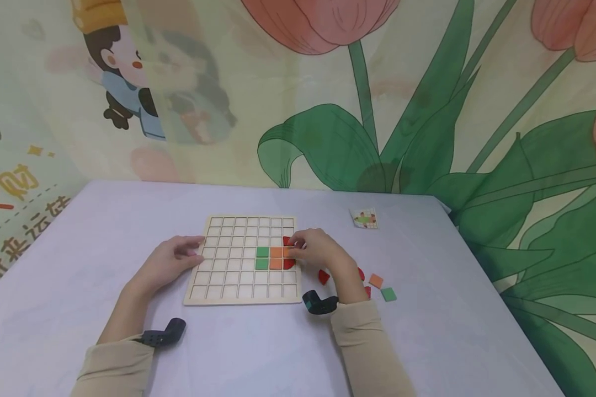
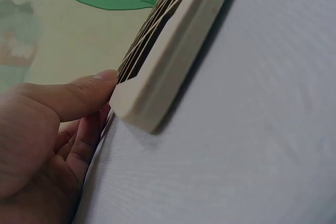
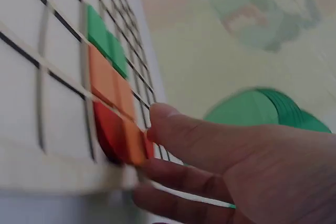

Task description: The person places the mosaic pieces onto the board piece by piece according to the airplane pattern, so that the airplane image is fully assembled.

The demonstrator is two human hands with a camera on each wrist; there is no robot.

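A wooden grid board [image 1: 223, 277] lies on the table, with two green square tiles [image 1: 262, 263], two orange square tiles [image 1: 275, 263] and red rounded tiles [image 1: 289, 264] at its right side. My right hand [image 1: 319, 248] pinches another orange square tile [image 3: 135, 142] between thumb and fingers, over the board's right-edge column between two red pieces. At the board's left edge, my left hand [image 1: 171, 259] touches the rim with the thumb and fingers spread apart. In the left wrist view the thumb [image 2: 86, 94] lies against the rim near the corner.
Right of the board, partly behind the right wrist, lie loose red pieces [image 1: 324, 277], an orange tile [image 1: 376, 280] and a green tile [image 1: 388, 294]. A small pattern card [image 1: 365, 218] lies farther back on the white-covered table [image 1: 248, 353]. A printed backdrop [image 1: 323, 149] stands behind.
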